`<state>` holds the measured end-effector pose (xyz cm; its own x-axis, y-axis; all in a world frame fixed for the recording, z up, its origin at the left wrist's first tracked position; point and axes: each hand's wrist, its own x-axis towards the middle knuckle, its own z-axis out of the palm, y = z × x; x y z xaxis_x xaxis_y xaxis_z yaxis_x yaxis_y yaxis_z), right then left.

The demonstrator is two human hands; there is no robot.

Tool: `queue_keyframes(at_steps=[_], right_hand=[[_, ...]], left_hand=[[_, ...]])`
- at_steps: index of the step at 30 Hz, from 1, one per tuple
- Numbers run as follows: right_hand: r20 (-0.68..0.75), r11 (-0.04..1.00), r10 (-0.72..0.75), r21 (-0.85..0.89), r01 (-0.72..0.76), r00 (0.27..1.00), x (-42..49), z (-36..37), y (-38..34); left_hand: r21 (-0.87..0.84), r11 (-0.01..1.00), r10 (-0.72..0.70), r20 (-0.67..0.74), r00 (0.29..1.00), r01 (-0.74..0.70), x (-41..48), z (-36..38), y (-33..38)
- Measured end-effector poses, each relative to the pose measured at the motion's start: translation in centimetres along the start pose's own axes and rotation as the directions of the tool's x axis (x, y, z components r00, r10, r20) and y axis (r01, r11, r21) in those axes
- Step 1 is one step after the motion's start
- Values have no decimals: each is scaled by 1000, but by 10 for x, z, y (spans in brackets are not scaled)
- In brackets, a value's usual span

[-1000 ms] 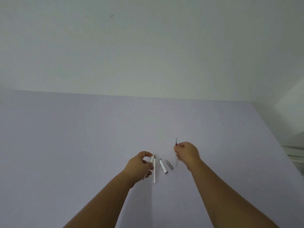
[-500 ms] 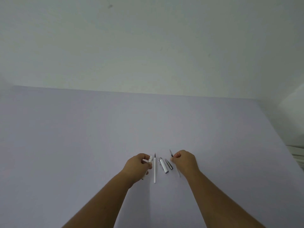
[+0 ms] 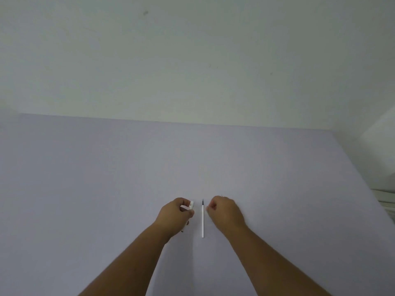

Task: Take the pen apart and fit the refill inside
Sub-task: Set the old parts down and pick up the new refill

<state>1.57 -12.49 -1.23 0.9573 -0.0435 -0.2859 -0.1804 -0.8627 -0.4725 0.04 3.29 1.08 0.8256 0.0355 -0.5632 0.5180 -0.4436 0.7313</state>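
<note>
My left hand (image 3: 176, 216) is shut on the white pen barrel (image 3: 189, 206), whose open end sticks out past my thumb toward the right. A thin white refill (image 3: 202, 221) with a dark tip lies straight on the lavender table (image 3: 106, 189) between my two hands, touching neither. My right hand (image 3: 225, 212) rests low on the table just right of the refill, fingers curled into a fist. It covers the spot where the silver cap and tip pieces lay, and they are hidden. Whatever it holds is hidden too.
A plain pale wall rises behind the table's far edge (image 3: 192, 122). The table's right edge (image 3: 363, 180) runs diagonally, with a white object (image 3: 384, 197) beyond it.
My right hand has come down and left from a raised spot onto the silver pieces; the thin dark-tipped refill it held no longer shows. My left hand kept the barrel.
</note>
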Motion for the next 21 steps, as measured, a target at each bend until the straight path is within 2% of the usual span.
queue_keyframes(at_steps=[2, 4, 7, 9, 11, 13, 15, 17, 19, 21], right_hand=[[61, 969, -127, -206, 137, 990, -9, 12, -12], [86, 917, -202, -334, 219, 976, -19, 22, -21], [76, 917, -219, -326, 232, 973, -30, 34, -27], [72, 949, -159, -264, 173, 985, -34, 38, -30], [43, 994, -54, -97, 58, 998, -34, 37, -34], [-3, 985, 44, 165, -43, 999, -30, 29, -39], [-66, 883, 136, 461, -91, 989, -27, 14, -44], [-89, 711, 210, 698, -89, 974, -24, 2, -48], [-67, 584, 241, 807, -89, 968, -25, -8, -49], [-43, 551, 220, 830, -88, 975, -28, -13, -47]], left_hand=[[10, 1000, 8, -19, 1000, -8, -1, -3, -2], [16, 1000, 11, -29, 1000, -11, -3, -6, -6], [28, 1000, 12, -51, 999, -11, -6, -12, -13], [37, 999, 9, -64, 998, -7, -8, -15, -17], [44, 999, 2, -67, 998, 1, -10, -16, -21], [51, 999, 6, -62, 998, -3, -12, -17, -23], [40, 999, 13, -50, 999, -11, -15, -17, -22], [35, 999, 18, -40, 999, -17, -17, -17, -21], [43, 999, 29, -35, 999, -28, -19, -15, -18], [41, 998, 49, -34, 998, -48, -21, -13, -15]])
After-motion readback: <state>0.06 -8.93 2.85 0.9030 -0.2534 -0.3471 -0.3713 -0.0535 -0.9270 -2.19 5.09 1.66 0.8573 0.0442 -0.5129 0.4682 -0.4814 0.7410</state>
